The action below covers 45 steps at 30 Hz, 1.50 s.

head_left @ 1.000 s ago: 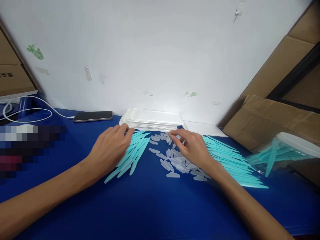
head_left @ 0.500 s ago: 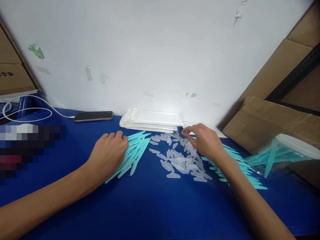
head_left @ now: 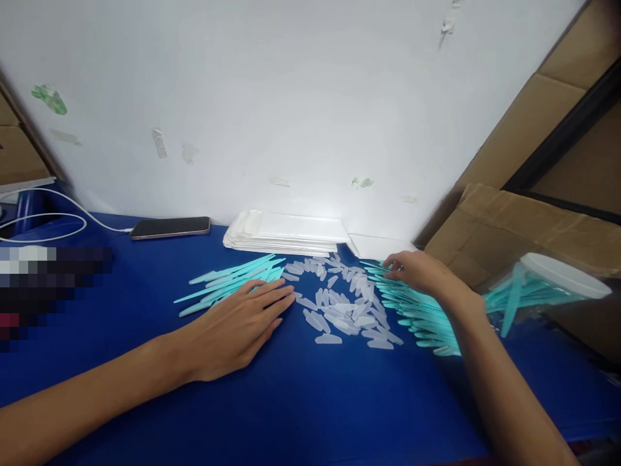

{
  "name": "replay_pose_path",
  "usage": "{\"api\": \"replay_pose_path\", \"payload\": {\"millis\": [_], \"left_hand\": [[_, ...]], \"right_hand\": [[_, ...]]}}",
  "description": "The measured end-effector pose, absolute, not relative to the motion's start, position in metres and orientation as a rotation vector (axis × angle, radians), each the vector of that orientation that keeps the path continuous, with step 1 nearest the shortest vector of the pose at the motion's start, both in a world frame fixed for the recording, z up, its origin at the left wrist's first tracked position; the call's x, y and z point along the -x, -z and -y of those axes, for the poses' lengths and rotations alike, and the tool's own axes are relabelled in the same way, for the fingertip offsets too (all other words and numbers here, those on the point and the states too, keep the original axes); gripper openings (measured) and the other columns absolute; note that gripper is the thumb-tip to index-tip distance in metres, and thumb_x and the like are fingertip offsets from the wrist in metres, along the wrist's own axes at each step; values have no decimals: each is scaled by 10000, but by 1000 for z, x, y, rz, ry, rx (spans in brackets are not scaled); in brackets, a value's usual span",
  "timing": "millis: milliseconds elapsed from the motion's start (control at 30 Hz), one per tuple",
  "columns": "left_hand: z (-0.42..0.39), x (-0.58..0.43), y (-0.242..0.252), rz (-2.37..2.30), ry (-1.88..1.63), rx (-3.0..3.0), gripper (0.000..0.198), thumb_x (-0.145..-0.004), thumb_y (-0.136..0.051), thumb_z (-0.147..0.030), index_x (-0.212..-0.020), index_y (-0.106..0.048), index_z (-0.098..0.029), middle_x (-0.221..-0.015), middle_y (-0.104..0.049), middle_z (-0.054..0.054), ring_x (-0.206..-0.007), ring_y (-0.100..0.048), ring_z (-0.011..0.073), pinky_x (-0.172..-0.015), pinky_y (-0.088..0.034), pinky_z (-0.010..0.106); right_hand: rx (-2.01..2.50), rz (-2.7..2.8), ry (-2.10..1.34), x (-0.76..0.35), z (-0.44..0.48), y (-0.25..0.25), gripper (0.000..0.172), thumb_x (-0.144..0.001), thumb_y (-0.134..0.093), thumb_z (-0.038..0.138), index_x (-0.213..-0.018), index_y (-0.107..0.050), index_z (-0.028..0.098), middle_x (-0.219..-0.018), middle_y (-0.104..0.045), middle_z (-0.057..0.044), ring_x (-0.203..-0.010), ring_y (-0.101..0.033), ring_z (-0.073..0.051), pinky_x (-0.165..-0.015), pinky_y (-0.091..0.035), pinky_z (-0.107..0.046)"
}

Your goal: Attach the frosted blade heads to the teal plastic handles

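My left hand (head_left: pixel 242 323) lies flat with its fingers stretched out over the near part of a fan of turquoise eyebrow razors (head_left: pixel 213 281). Its fingertips reach the left edge of a scatter of translucent blade caps (head_left: pixel 347 317). At the right, my right hand (head_left: pixel 422 272) is bent down with thumb and forefinger curled together at the far end of a second row of turquoise eyebrow razors (head_left: pixel 420 314). What those fingers hold, if anything, cannot be made out. Part of that row is hidden by the forearm.
White backing cards or sleeves (head_left: pixel 291 230) are stacked against the wall. A phone (head_left: pixel 169 226) on a white cable lies back left. At right, a clear tub with a white lid (head_left: pixel 563 275) holds more turquoise sticks beside cardboard (head_left: pixel 524 226). A blurred patch covers the left edge.
My left hand has opened from a loose fist and moved right and nearer, baring more razors. The right hand has shifted right from the caps to the right-hand razors. The view has turned slightly.
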<state>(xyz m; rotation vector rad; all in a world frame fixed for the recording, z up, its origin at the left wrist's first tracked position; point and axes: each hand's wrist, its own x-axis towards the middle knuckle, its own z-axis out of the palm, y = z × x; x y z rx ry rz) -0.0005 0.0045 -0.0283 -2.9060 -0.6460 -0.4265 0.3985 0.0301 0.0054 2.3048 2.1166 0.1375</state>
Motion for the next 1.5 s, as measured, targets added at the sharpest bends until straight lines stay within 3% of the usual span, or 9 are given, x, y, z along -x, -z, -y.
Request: {"api": "replay_pose_path", "payload": {"millis": [133,267,500,633,767,900,1200,1300,1500], "left_hand": [[-12,1,30,627,525,2874,400,-1008,-405,-130,-1378,-546,-189,-1287,-656,113,-1208,-594,273,-1020,-464,467],[-15,2,30,598,551,2820,393,-969,-423,-55,-1304,-582,-183,-1114,-688,106,-1035,-641,251,-895,-514,422],[-12,2,31,597,524,2786,474,-919,-401,24,-1339,-529,-155,-1110,-664,120,-1007,-618,251,-863,-521,407],[-11,0,30,649,617,2794,485,-930,-390,13,-1374,-469,-166,-1157,-614,124,-983,-591,236,-819,-526,379],[-12,1,30,710,731,2823,409,-964,-371,-32,-1329,-470,-189,-1134,-575,102,-924,-558,205,-754,-514,333],[-13,3,31,780,788,2840,324,-993,-372,-70,-1266,-490,-198,-1107,-570,78,-871,-555,178,-700,-494,293],[-11,0,24,928,1006,2841,233,-1040,-440,-217,-1254,-527,-248,-1168,-642,26,-998,-645,171,-829,-526,301],[-11,0,23,852,1071,2785,243,-1028,-471,-192,-1254,-546,-239,-1154,-673,22,-984,-662,165,-827,-513,292],[-9,1,21,801,1141,2758,132,-997,-555,-185,-1112,-606,-225,-1040,-725,-16,-944,-682,152,-852,-464,311]], "right_hand": [[-2320,-2076,-158,-396,-33,-6,159,-824,-692,279,-969,-757,267,-938,-753,-30,-852,-673,-218,-587,-386,-286],[-2333,-2071,-201,-391,-30,-10,125,-823,-694,279,-934,-748,260,-911,-751,-32,-836,-668,-211,-573,-364,-281],[-2355,-2077,-322,-386,-26,-16,141,-887,-595,229,-904,-728,272,-893,-743,-33,-824,-655,-228,-570,-320,-288],[-2372,-2100,-410,-382,-27,-22,199,-960,-489,255,-1019,-678,257,-994,-739,-48,-835,-654,-234,-567,-315,-294],[-2359,-2258,-536,-369,-25,-27,220,-1008,-428,303,-1106,-614,237,-1048,-721,-69,-795,-647,-217,-565,-332,-290],[-2231,-2484,-630,-346,-19,-28,285,-1037,-368,315,-1186,-598,235,-962,-707,-96,-747,-629,-221,-573,-354,-291],[-1653,-3074,-553,-295,-5,-15,350,-1041,-417,220,-1376,-520,205,-990,-691,-78,-865,-602,-219,-719,-469,-336],[-1532,-3177,-488,-287,-4,-11,305,-1040,-421,187,-1305,-573,196,-1063,-701,-69,-922,-618,-202,-782,-483,-342],[-1515,-3305,-487,-281,-1,-13,188,-1017,-526,267,-1140,-635,176,-991,-727,-51,-899,-631,-197,-819,-488,-367]]}}
